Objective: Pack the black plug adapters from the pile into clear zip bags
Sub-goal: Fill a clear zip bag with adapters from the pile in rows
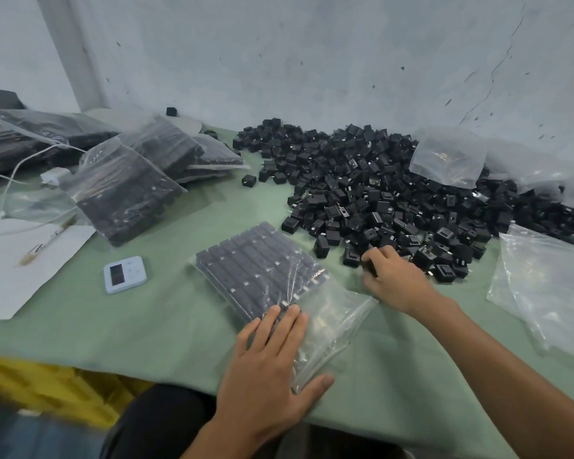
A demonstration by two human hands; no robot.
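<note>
Packing step at a green-covered desk (pixel 166 326). The left hand (pixel 269 366) lies flat and open, fingers spread, on the near, unfilled end of a clear zip bag (pixel 315 313) that rests near the desk's front edge; the bag's far portion is already filled with neat rows of black plug adapters, while its mouth end by the palm is slack and empty. The right hand (pixel 391 276) reaches to the near fringe of the large loose pile of black, roughly cubic plug adapters (pixel 395 197), which spreads from the middle of the desk toward its back right corner; the fingers are curled around what appears to be one black adapter, though the grip is partly hidden and blurred. To do this step well, the flat hand should probably pin the bag so that the packed rows do not shift, and lift the upper film just enough to admit each new piece. Adapters are best picked singly from the pile's near fringe, turned to match those already packed, and slid against the last row so that no gap forms. Filled clear bags of adapters (pixel 126 190) are stacked toward the desk's left edge, and spare empty clear bags (pixel 544 293) lie at its right edge, near to hand for the next fill.
</note>
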